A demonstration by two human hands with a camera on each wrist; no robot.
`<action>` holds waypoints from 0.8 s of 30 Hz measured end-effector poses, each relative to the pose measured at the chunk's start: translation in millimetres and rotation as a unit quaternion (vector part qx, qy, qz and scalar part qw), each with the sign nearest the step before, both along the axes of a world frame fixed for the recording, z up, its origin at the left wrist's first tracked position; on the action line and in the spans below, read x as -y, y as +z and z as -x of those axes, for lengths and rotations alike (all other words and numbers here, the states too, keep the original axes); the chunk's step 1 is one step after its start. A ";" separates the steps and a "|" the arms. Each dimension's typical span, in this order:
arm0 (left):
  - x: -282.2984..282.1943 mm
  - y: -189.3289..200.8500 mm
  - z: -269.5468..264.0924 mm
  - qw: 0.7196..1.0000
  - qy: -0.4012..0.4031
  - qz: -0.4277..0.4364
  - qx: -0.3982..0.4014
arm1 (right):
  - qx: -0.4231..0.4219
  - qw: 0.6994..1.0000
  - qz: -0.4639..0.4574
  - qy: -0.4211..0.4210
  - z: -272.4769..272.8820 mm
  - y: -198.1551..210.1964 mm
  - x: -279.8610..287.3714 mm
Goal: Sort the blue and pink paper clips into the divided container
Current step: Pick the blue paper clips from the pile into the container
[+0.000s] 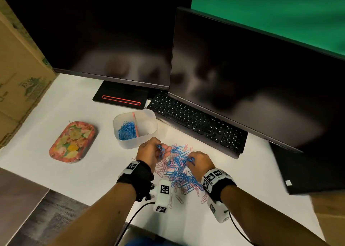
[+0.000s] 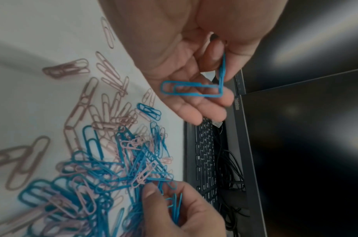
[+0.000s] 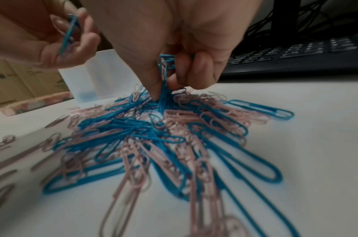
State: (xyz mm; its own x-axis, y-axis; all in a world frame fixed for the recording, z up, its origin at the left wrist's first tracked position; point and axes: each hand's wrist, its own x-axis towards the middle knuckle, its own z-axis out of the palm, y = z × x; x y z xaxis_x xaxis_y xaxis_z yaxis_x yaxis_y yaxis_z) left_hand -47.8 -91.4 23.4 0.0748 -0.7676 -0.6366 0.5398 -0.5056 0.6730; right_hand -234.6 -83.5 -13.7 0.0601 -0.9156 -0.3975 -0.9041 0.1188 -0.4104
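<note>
A mixed pile of blue and pink paper clips [image 1: 179, 171] lies on the white desk, seen close up as the pile [image 3: 153, 136] in the right wrist view. My left hand [image 1: 155, 152] is raised just left of the pile and pinches blue clips [image 2: 196, 89] between thumb and fingers. My right hand [image 1: 196, 161] sits on the pile's right side, fingers curled round a bunch of blue clips [image 3: 166, 75]. The translucent divided container [image 1: 149, 132] stands behind the left hand, with blue clips [image 1: 127, 131] in its left compartment and a pink divider [image 1: 136, 123].
A black keyboard [image 1: 196, 122] lies right of the container under two dark monitors [image 1: 252, 74]. A floral tin lid [image 1: 72, 142] rests at the left. A cardboard box [image 1: 16, 77] stands at the far left. A black laptop [image 1: 309, 171] lies at the right.
</note>
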 end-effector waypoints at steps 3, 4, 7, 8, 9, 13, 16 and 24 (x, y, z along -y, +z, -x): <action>0.5 -1.0 1.9 1.000 0.001 -0.026 0.009 | 0.020 0.999 0.001 -0.036 3.7 4.1 2.8; 0.6 -3.1 2.9 0.999 -0.004 -0.034 0.016 | 0.026 0.999 -0.004 -0.045 5.4 6.1 3.9; 0.0 -9.2 6.4 0.997 -0.031 -0.052 0.047 | 0.045 0.997 -0.012 -0.055 10.7 10.0 7.5; -0.2 -10.3 7.1 0.996 -0.042 -0.055 0.057 | 0.057 0.997 -0.012 -0.056 12.1 12.7 8.1; 0.3 -10.7 8.0 0.995 -0.056 -0.056 0.067 | 0.073 0.996 -0.008 -0.057 14.0 15.5 9.2; 2.8 -7.7 11.8 0.982 -0.152 -0.043 0.108 | 0.105 0.993 0.020 -0.039 16.3 37.5 15.2; 4.1 2.5 12.5 0.978 -0.177 -0.034 0.103 | 0.157 0.987 0.032 -0.026 7.2 53.9 28.1; 31.4 46.9 -49.4 0.998 -0.050 -0.023 0.005 | 0.293 0.956 0.011 0.007 -72.4 100.6 70.2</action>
